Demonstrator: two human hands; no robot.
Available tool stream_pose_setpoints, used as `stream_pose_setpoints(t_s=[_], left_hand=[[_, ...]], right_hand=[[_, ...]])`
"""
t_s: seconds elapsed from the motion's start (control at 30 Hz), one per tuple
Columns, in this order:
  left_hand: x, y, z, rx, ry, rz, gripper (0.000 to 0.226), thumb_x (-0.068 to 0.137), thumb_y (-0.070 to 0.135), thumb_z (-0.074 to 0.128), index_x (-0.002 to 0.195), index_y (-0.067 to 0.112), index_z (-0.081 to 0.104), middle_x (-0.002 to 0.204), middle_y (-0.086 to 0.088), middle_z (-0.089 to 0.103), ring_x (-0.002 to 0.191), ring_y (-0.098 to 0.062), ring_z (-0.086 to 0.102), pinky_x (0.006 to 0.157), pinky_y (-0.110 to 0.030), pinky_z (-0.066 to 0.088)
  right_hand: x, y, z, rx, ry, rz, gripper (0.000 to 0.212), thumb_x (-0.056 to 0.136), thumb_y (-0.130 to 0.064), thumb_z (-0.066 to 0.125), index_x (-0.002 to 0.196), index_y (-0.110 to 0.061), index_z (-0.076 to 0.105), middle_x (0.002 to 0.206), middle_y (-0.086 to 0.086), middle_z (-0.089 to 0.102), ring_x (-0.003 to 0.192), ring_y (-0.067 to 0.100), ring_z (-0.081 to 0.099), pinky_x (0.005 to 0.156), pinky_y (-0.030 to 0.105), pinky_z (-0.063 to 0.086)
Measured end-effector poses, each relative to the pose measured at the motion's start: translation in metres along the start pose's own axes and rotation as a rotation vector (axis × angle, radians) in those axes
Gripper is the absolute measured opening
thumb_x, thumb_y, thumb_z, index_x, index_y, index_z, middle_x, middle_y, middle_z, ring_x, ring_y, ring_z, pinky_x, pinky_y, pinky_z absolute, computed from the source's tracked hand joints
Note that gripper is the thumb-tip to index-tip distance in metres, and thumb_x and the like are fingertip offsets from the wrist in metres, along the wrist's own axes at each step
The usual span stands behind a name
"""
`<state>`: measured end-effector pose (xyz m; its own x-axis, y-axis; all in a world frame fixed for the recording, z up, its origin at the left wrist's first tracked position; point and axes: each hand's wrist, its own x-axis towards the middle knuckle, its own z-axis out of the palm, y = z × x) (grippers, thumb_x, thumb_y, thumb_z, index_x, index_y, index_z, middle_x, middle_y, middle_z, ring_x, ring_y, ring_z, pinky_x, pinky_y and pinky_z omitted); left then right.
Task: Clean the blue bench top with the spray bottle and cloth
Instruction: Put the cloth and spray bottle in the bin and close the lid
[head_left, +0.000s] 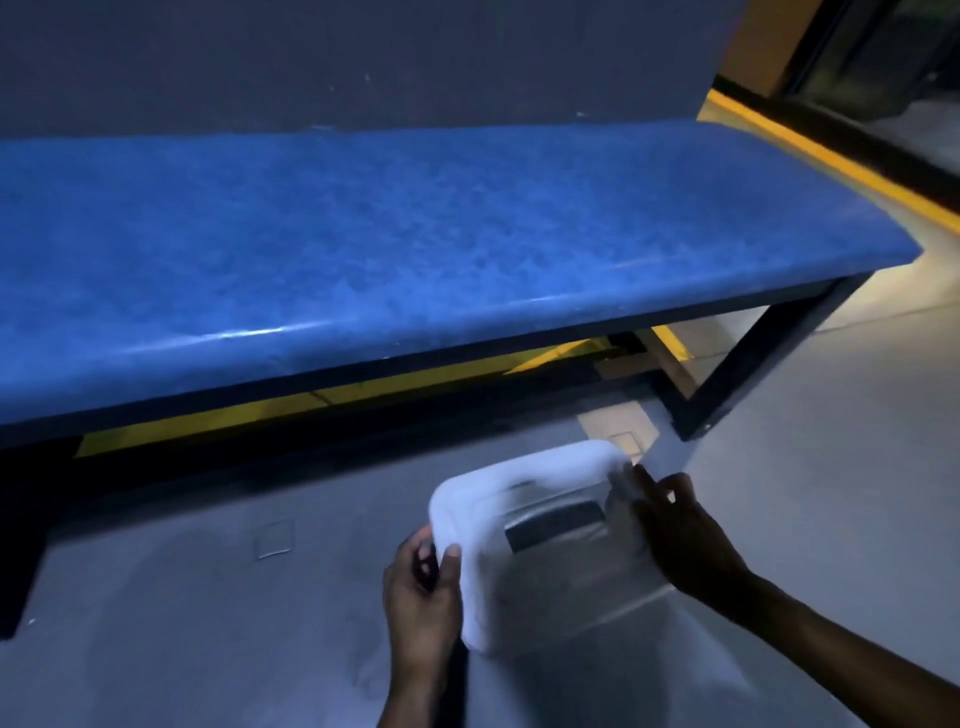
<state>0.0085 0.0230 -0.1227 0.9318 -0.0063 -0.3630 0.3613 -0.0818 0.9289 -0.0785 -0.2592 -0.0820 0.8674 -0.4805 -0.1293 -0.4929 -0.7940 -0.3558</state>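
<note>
The long blue bench top (415, 228) runs across the upper half of the view on a dark metal frame. Below its front edge, over the floor, I hold a white cloth (498, 483) stretched between both hands. My left hand (423, 603) grips the cloth's lower left end with thumb on top. My right hand (680, 525) pinches the cloth's upper right end. The cloth is blurred by motion. No spray bottle is in view.
A grey wall stands behind the bench. The dark bench leg (737, 374) stands at the right. A yellow and black stripe (831, 156) runs along the floor edge at upper right. A floor drain cover (618, 436) lies just beyond the cloth.
</note>
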Motion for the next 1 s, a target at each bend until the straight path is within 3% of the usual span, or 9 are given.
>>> stream_pose_setpoints(t_s=[0.07,0.23,0.37,0.43,0.5,0.6,0.73,0.87,1.0], left_hand=[[0.001,-0.008,0.013,0.128,0.038,0.045,0.035,0.080,0.043,0.076,0.114,0.033,0.072,0.119,0.001,0.069,0.111,-0.013,0.067,0.101,-0.046,0.055],[-0.007,-0.013,0.040,0.166,0.029,0.100,0.034,0.084,0.034,0.080,0.117,0.032,0.071,0.133,0.004,0.050,0.126,-0.013,0.054,0.114,-0.038,0.043],[-0.016,-0.007,0.057,0.170,-0.009,0.104,0.016,0.084,0.045,0.080,0.097,0.045,0.071,0.142,0.008,0.037,0.138,-0.013,0.042,0.111,-0.025,0.033],[-0.018,-0.004,0.056,0.166,0.000,0.119,0.015,0.088,0.039,0.077,0.092,0.048,0.067,0.148,0.005,0.033,0.141,-0.012,0.040,0.111,-0.023,0.030],[-0.019,0.001,0.050,0.113,0.022,0.117,0.015,0.092,0.034,0.073,0.096,0.047,0.067,0.155,0.007,0.030,0.143,-0.006,0.037,0.112,-0.024,0.030],[-0.012,0.001,0.037,0.085,0.040,0.111,0.020,0.093,0.039,0.070,0.113,0.041,0.071,0.158,0.011,0.036,0.144,0.000,0.036,0.114,-0.027,0.033],[-0.005,-0.010,0.030,0.101,0.011,0.112,0.043,0.094,0.044,0.068,0.136,0.034,0.064,0.149,0.013,0.054,0.144,-0.006,0.044,0.119,-0.042,0.040],[-0.010,-0.014,0.033,0.132,-0.006,0.129,0.033,0.098,0.035,0.064,0.127,0.050,0.061,0.132,0.025,0.062,0.124,0.018,0.051,0.108,-0.022,0.042],[-0.007,-0.025,0.031,0.159,0.008,0.029,0.056,0.097,0.046,0.062,0.149,0.031,0.048,0.150,0.010,0.056,0.136,-0.005,0.052,0.115,-0.035,0.042]], right_hand=[[0.001,0.030,0.011,-0.002,0.036,-0.061,0.068,0.097,-0.025,0.065,0.155,-0.018,0.029,0.111,0.016,0.049,0.075,0.027,0.060,0.056,0.035,0.058],[0.020,0.064,0.013,0.003,0.108,-0.070,0.056,0.104,-0.038,0.035,0.159,-0.026,0.029,0.107,0.008,0.048,0.076,0.025,0.055,0.067,0.037,0.051],[0.021,0.085,0.014,0.008,0.076,-0.106,0.052,0.102,-0.029,0.048,0.153,-0.026,0.037,0.092,0.006,0.051,0.077,0.035,0.061,0.066,0.040,0.051],[0.021,0.080,0.016,0.050,0.036,-0.061,0.051,0.102,-0.018,0.054,0.152,-0.020,0.043,0.095,0.006,0.052,0.085,0.039,0.062,0.072,0.038,0.048],[0.024,0.071,0.024,0.065,0.039,-0.078,0.046,0.104,-0.026,0.049,0.150,-0.020,0.047,0.106,0.014,0.060,0.095,0.039,0.062,0.079,0.041,0.051],[0.033,0.066,0.038,0.040,0.047,-0.170,0.047,0.105,-0.040,0.034,0.148,-0.026,0.045,0.115,0.014,0.065,0.100,0.035,0.061,0.085,0.045,0.053],[0.039,0.061,0.040,0.058,0.075,-0.142,0.052,0.103,-0.044,0.030,0.149,-0.024,0.045,0.121,0.013,0.062,0.106,0.036,0.059,0.088,0.050,0.053],[0.033,0.056,0.039,0.115,0.077,-0.125,0.059,0.103,-0.045,0.026,0.151,-0.013,0.039,0.127,0.018,0.057,0.108,0.038,0.058,0.089,0.052,0.053],[0.024,0.056,0.051,0.052,0.057,-0.081,0.064,0.104,-0.055,0.016,0.154,-0.018,0.030,0.135,0.014,0.050,0.113,0.036,0.051,0.089,0.049,0.050]])
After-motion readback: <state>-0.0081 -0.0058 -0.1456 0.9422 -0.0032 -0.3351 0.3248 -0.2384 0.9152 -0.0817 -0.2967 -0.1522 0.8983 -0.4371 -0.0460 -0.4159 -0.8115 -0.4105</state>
